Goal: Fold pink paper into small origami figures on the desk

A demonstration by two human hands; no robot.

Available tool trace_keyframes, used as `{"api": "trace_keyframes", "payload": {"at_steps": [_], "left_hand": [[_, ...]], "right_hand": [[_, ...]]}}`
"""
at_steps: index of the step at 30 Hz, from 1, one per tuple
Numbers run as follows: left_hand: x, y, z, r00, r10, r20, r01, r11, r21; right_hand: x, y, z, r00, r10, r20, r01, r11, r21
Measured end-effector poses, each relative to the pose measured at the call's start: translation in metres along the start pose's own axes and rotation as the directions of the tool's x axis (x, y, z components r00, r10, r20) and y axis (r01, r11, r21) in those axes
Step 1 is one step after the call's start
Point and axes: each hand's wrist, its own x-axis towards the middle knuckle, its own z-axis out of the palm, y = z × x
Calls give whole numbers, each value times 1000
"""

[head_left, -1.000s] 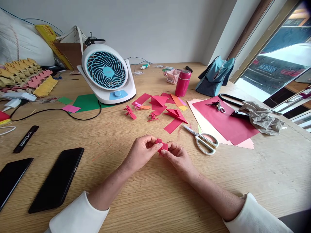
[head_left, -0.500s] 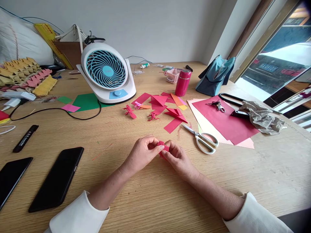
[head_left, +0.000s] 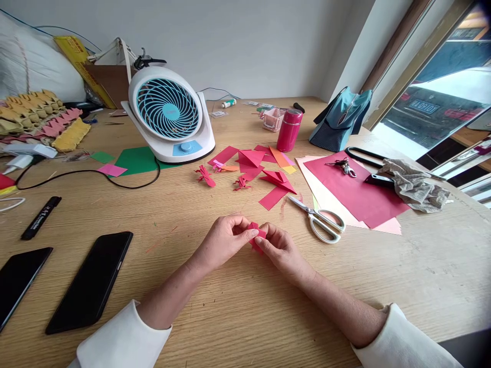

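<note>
A small folded piece of red paper (head_left: 256,236) is pinched between both hands at the middle of the table. My left hand (head_left: 226,240) grips its left side between thumb and fingers. On the right side, my right hand (head_left: 282,250) holds it with thumb and forefinger. Beyond the hands lie small folded red paper figures (head_left: 242,184), a larger folded red piece (head_left: 279,180) and red paper strips (head_left: 273,198). White-handled scissors (head_left: 324,225) rest to the right of my right hand.
A white fan (head_left: 171,117) stands at the back left, its cable on the table. Two black phones (head_left: 90,281) and a marker (head_left: 40,218) lie left. Red sheets (head_left: 356,191), a red flask (head_left: 289,131) and a blue bag (head_left: 339,120) are at the right and back.
Both hands keep their grip on the red paper. The paper has tilted slightly, and more of its lower part shows between the hands.
</note>
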Motion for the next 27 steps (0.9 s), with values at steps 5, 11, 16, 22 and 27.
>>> {"api": "trace_keyframes", "payload": {"at_steps": [5,11,16,22,27], "left_hand": [[1,0,-2,999,-35,-4,34,995,-94],[1,-4,1,1000,-5,31,11,984,-176],[1,-4,4,999,46,-17,-47,997,-59],[0,-1,3,998,51,-31,-52,998,-27],[1,1,1,994,104,-40,-105,994,-11]], "right_hand": [[2,4,0,1000,14,7,-14,1000,-11],[3,5,0,999,-17,-29,17,1000,-2],[3,5,2,1000,-3,-18,4,1000,18],[2,4,3,1000,-20,-9,20,1000,-9],[2,4,2,1000,-31,-2,30,999,-11]]}}
